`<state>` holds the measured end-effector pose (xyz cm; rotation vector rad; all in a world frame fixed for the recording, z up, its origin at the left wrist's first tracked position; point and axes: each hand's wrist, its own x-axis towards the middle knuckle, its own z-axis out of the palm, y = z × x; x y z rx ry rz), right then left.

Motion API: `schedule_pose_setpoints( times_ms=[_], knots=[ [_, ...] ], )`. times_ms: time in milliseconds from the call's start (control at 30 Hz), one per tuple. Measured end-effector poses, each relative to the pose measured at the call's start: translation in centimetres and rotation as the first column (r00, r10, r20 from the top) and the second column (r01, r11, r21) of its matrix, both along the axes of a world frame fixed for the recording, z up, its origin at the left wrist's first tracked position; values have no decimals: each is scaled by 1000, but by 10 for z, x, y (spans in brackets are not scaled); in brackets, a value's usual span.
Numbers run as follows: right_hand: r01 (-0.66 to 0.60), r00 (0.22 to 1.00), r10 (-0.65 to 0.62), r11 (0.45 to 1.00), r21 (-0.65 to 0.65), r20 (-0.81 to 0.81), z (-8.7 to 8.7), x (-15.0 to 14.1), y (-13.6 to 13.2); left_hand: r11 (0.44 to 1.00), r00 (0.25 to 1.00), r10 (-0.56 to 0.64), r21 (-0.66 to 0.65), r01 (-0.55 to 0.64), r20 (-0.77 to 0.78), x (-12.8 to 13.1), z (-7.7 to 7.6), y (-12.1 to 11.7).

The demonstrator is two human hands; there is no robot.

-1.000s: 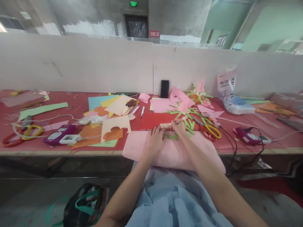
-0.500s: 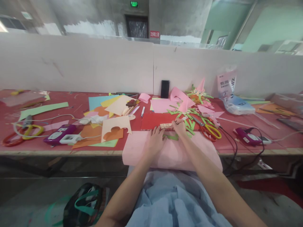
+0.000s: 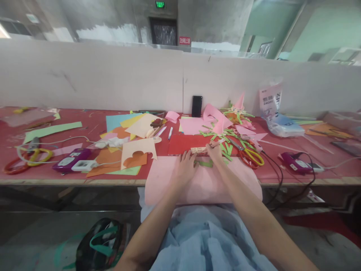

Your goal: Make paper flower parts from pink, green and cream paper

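My left hand lies flat with its fingers out, fingertips at the left end of a small cream piece with marks on it. My right hand is closed around a pale pen, whose back end sticks out to the right; its tip is hidden by the fingers. The cream piece rests at the near edge of a red sheet. Beneath my hands a large pink sheet hangs over the table edge. A green paper strip lies between my wrists.
Scissors lie at right, near cut green strips and a pink paper cone. A phone leans on the white partition. Coloured paper sheets and a purple power socket are at left, another purple socket at right.
My hands and the pen stay almost in place. The pink sheet's hanging edge and the light blue cloth on my lap have shifted slightly.
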<state>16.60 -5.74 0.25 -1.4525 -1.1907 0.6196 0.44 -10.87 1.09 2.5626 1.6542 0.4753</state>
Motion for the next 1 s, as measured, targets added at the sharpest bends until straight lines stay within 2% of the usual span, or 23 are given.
schedule_pose_setpoints(
  times_ms=[233, 467, 633, 767, 1000],
  knots=[
    [5, 997, -4, 1000, -9, 75, 1, 1, -1, 1000, 1000, 3, 5, -3, 9, 2, -3, 1],
    [-4, 999, 6, 999, -35, 44, 0, 1, 0, 1000, 1000, 6, -7, -6, 1, 1, 0, 0],
    [-7, 999, 6, 1000, -22, -36, -4, 2, 3, 1000, 1000, 6, 3, -6, 0, 1, -2, 1],
    [0, 1000, 0, 1000, -26, 6, -4, 2, 3, 1000, 1000, 4, 4, -4, 6, 1, -3, 1],
    [71, 995, -70, 997, 1, -74, -2, 4, 2, 1000, 1000, 15, 0, -15, -8, 1, -3, 1]
  ],
)
